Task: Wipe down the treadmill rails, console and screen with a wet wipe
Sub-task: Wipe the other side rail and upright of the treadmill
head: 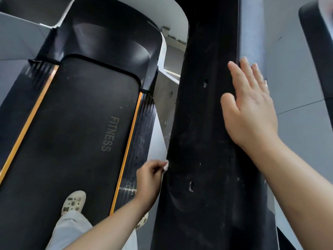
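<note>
Two hands are at work on one wide black rail (207, 123), w/ the left hand (150, 179) low at the rail's inner edge and the right hand (250, 109) higher on its outer side.

The left hand pinches a small white wet wipe (166, 165) between thumb and curled fingers, and only a small corner of the wipe shows, touching the rail's edge. The wipe looks thin, soft and very light; I judge it will fold and bunch easily and can slip from a loose pinch when it drags on the plastic. Better to hold it flat under several fingers, not by one corner.

The right hand lies spread, fingers straight and close together, palm pressed on the rail, approx. as a support. It holds nothing. Its forearm comes up from the lower right; the left forearm comes from below, wrist bent toward the rail.

The rail is stiff, fixed, and dull w/ pale scuffs and a few small holes, so the wipe may catch there.

Left of the left hand runs the treadmill belt (77, 132), w/ orange strips at its sides. Below that hand is a pale shoe (73, 202) on the belt. Console and screen are not in view.
</note>
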{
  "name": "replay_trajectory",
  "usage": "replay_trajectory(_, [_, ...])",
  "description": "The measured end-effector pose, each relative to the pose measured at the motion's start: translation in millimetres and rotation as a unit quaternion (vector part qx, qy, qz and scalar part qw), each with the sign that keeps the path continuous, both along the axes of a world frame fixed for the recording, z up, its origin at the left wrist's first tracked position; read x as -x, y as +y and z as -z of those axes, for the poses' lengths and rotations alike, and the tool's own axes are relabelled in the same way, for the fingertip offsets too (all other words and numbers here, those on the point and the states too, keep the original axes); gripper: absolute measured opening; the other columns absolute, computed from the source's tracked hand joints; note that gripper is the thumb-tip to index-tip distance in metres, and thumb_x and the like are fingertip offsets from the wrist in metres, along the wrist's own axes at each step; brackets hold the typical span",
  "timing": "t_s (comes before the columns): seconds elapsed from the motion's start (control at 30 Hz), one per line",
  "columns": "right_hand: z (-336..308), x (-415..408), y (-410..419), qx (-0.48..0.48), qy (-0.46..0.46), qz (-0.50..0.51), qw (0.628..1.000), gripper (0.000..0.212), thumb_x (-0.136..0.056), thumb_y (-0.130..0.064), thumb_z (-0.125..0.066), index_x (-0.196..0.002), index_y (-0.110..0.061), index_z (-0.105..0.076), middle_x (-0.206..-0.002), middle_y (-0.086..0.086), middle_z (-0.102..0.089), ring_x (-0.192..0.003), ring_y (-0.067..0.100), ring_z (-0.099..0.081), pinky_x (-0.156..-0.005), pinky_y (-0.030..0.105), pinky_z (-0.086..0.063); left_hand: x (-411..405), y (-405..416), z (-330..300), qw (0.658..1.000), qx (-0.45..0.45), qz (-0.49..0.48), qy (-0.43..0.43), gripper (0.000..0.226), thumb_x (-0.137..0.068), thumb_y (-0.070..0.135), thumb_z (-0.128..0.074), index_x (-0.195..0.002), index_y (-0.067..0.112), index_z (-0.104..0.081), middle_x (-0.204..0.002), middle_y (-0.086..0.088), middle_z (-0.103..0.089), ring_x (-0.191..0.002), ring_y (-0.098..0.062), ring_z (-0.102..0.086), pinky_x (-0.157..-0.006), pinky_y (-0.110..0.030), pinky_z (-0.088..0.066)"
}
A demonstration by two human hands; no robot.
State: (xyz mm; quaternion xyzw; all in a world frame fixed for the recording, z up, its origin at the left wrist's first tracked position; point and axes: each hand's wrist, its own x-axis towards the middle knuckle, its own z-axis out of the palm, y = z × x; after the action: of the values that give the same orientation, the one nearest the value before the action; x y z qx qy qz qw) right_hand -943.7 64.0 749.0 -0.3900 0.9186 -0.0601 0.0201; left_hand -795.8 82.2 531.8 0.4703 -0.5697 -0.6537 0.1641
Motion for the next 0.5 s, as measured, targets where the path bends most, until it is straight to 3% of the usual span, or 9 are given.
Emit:
replay_trajectory(0.3, [-1,0,0,0.022,-0.003,0.003,1.000,0.071,-0.079,-0.030,-0.021,-0.150,-0.026,-0.024,-0.160,-0.006,-0.010,-0.147,0.011,0.000,-0.118,0.029,0.000,46,-43,6,0.999,-0.019,0.028,-0.017,0.011,-0.088,0.002,-0.061,-0.087,0.006,-0.070,-0.078,0.005,-0.063,-0.074,-0.003,-0.057,-0.061,0.001,-0.040])
replay_trajectory(0.4, [-1,-1,3,0.035,-0.007,0.005,0.999,0.061,-0.087,-0.026,-0.029,-0.148,-0.025,-0.029,-0.159,-0.006,-0.015,-0.147,0.011,-0.003,-0.120,0.032,-0.004,8,-13,8,0.997,-0.044,0.053,-0.034,0.014,-0.087,0.000,-0.062,-0.080,0.011,-0.067,-0.073,0.012,-0.062,-0.071,0.006,-0.055,-0.062,-0.002,-0.042])
replay_trajectory(0.5, [-2,-5,10,0.034,-0.020,-0.004,0.999,0.053,-0.097,-0.016,-0.035,-0.149,-0.023,-0.028,-0.159,-0.005,-0.014,-0.146,0.010,-0.003,-0.120,0.030,-0.003,-29,25,4,0.995,-0.077,0.042,-0.042,0.018,-0.086,0.001,-0.064,-0.077,0.017,-0.068,-0.075,0.010,-0.067,-0.074,0.001,-0.061,-0.065,-0.007,-0.046])
